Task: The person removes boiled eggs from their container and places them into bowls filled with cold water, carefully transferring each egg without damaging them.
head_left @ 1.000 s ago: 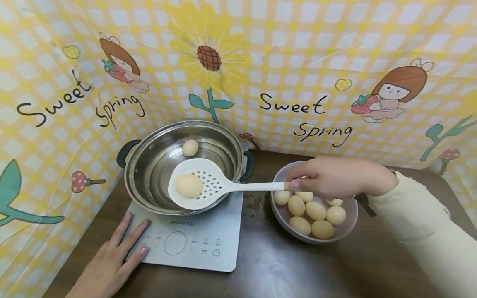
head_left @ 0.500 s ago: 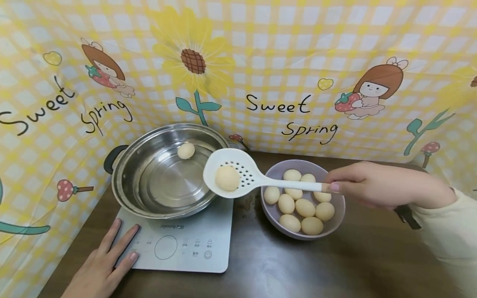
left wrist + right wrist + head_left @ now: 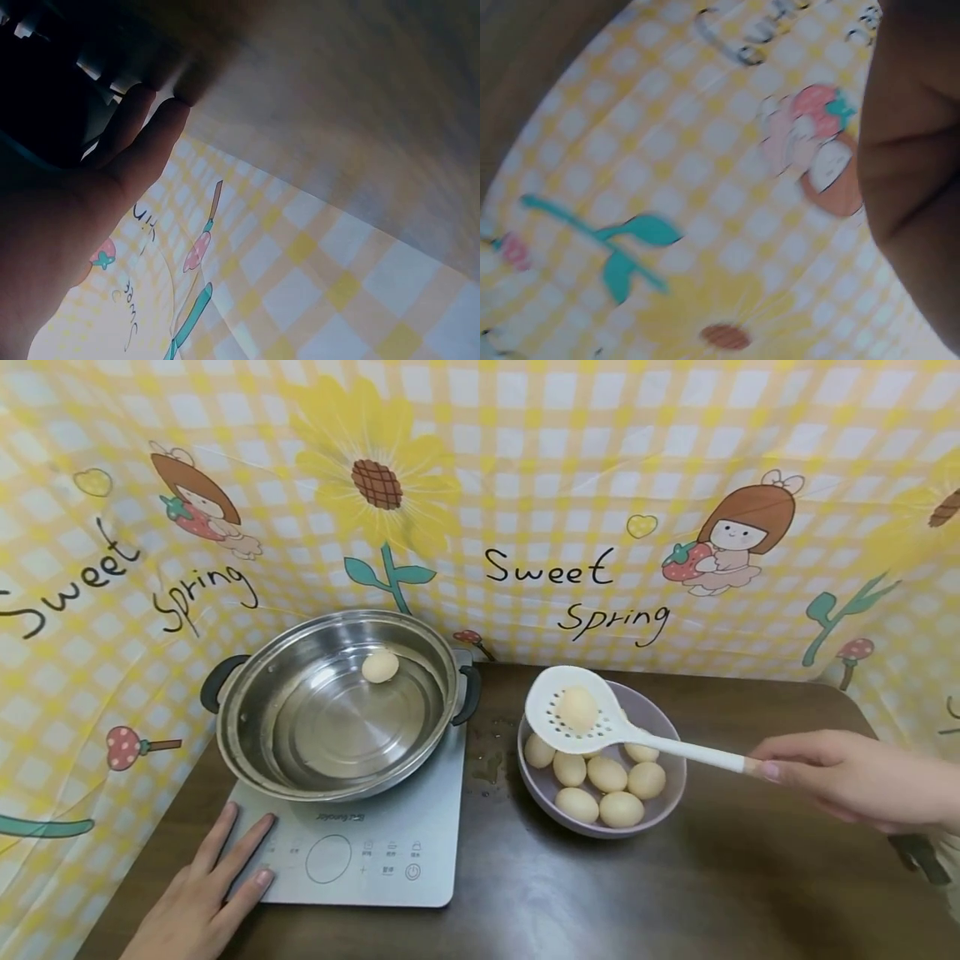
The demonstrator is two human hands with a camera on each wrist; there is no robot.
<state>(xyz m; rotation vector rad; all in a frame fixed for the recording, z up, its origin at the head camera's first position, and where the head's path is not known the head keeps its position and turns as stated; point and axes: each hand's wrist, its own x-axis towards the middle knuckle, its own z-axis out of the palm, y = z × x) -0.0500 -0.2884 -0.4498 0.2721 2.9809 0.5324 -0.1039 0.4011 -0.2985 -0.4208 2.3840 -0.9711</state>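
My right hand (image 3: 855, 777) grips the handle end of a white slotted spoon (image 3: 693, 753). One egg (image 3: 577, 708) lies in the spoon's perforated bowl, held above the back left of a lilac bowl (image 3: 660, 722). Several eggs (image 3: 606, 774) rest in that bowl, some hidden under the spoon. A single egg (image 3: 380, 666) sits in the water of the steel pot (image 3: 232, 735). My left hand (image 3: 198, 893) rests with straight fingers on the left edge of the white induction cooker (image 3: 397, 881). The right wrist view shows just part of the hand (image 3: 915, 165), not the spoon.
The pot stands on the cooker, its black side handle (image 3: 468, 695) facing the lilac bowl. Water drops (image 3: 487, 768) wet the brown table (image 3: 570, 902) between them. A yellow checked cloth (image 3: 525, 460) hangs behind and at the left.
The right hand has carried the spoon and its egg rightward, from over the pot to over the lilac bowl. My left hand has stayed on the cooker, while the head view has shifted slightly.
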